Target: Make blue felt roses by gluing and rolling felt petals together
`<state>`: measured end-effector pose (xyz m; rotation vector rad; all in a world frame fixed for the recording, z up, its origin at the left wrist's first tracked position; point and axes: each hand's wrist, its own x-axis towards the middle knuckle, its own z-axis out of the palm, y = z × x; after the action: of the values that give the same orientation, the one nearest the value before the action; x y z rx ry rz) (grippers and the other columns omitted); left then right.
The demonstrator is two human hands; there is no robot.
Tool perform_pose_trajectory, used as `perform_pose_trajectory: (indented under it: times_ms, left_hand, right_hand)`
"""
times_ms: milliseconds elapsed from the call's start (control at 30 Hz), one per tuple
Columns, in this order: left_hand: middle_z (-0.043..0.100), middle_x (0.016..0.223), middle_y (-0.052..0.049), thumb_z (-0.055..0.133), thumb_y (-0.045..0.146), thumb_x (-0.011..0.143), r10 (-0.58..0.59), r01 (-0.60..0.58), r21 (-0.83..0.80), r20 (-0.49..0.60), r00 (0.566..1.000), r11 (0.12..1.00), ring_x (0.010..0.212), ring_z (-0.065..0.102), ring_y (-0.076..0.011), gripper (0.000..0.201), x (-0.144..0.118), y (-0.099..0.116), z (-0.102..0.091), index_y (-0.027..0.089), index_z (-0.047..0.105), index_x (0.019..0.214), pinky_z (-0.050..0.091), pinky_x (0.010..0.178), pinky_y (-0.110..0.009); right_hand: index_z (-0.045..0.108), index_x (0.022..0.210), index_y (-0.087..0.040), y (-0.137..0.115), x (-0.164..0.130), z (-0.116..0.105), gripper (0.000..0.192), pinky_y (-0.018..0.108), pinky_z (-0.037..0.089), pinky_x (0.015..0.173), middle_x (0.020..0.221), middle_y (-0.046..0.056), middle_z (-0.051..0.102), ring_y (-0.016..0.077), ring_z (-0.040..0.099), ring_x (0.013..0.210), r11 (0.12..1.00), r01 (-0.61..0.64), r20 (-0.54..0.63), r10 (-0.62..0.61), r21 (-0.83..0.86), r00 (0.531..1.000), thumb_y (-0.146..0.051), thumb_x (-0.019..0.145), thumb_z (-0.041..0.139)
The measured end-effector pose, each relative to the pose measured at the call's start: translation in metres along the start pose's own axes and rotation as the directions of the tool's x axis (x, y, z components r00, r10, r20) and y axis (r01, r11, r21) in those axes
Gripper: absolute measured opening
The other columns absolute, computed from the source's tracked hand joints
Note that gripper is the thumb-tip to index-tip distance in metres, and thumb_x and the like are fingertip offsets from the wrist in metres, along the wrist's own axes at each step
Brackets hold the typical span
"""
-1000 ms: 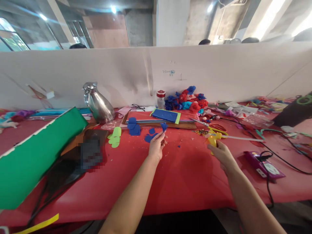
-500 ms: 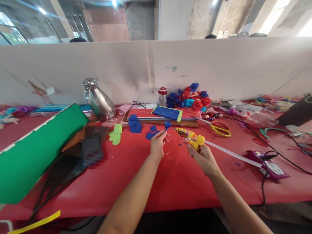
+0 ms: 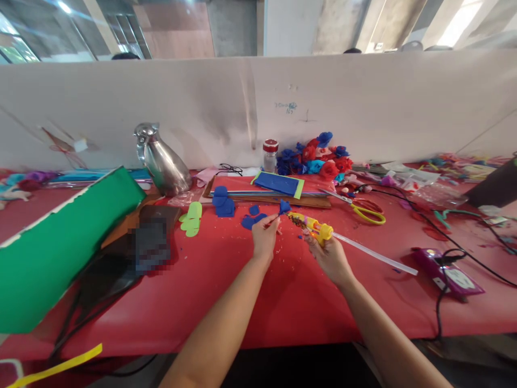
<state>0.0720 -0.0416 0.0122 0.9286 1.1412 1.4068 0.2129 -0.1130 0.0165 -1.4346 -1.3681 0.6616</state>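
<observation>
Pinched in my left hand (image 3: 264, 236) is the thin stem of a small blue flower (image 3: 285, 206), its petals pointing up and right. My right hand (image 3: 329, 258) is closed around a yellow hot glue gun (image 3: 317, 227), a long clear glue stick (image 3: 375, 253) jutting from its back. The gun's nozzle is close to the base of the flower; whether they touch I cannot tell. Just left of my left hand, loose blue petal pieces (image 3: 248, 221) lie on the red table (image 3: 202, 302). Farther left are stacked blue petals (image 3: 223, 206) and light green pieces (image 3: 191, 220).
Behind my hands lie a stack of coloured sheets (image 3: 238, 186), scissors (image 3: 365, 212), a red-lidded jar (image 3: 270, 156) and a heap of finished flowers (image 3: 315, 157). A steel jug (image 3: 163, 164) and green board (image 3: 60, 253) stand left. A purple box with cables (image 3: 448, 274) sits right.
The glue gun has moved left and the blue flower slightly right, so nozzle and flower are now closer together. The flower's stem has tilted more to the right.
</observation>
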Motion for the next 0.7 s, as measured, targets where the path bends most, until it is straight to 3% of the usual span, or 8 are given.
perform_pose_trajectory:
  times_ms: [367,700]
  left_hand:
    - [0.065,0.059,0.001,0.065,0.027,0.067,0.06,-0.061,0.082,0.007,0.998,0.995,0.046,0.048,-0.0078,0.027,0.002,-0.0054,-0.0023,0.014,0.076,0.088,0.038,0.051,-0.022]
    - [0.066,0.059,0.0,0.064,0.029,0.068,0.069,-0.07,0.117,0.013,0.998,0.991,0.046,0.048,-0.0082,0.028,0.0042,-0.0085,-0.003,0.014,0.076,0.089,0.038,0.052,-0.022]
  right_hand:
    - [0.06,0.08,-0.016,-0.005,-0.0007,-0.0035,0.055,0.024,0.035,0.046,0.047,-0.003,0.041,0.0135,0.041,0.049,0.996,-0.007,0.006,0.008,-0.092,1.0,-0.069,0.079,0.046]
    - [0.055,0.069,-0.019,-0.0081,-0.0008,-0.0055,0.055,0.023,0.031,0.042,0.045,-0.004,0.039,0.011,0.035,0.044,0.99,-0.001,-0.023,-0.002,-0.143,1.0,-0.072,0.077,0.044]
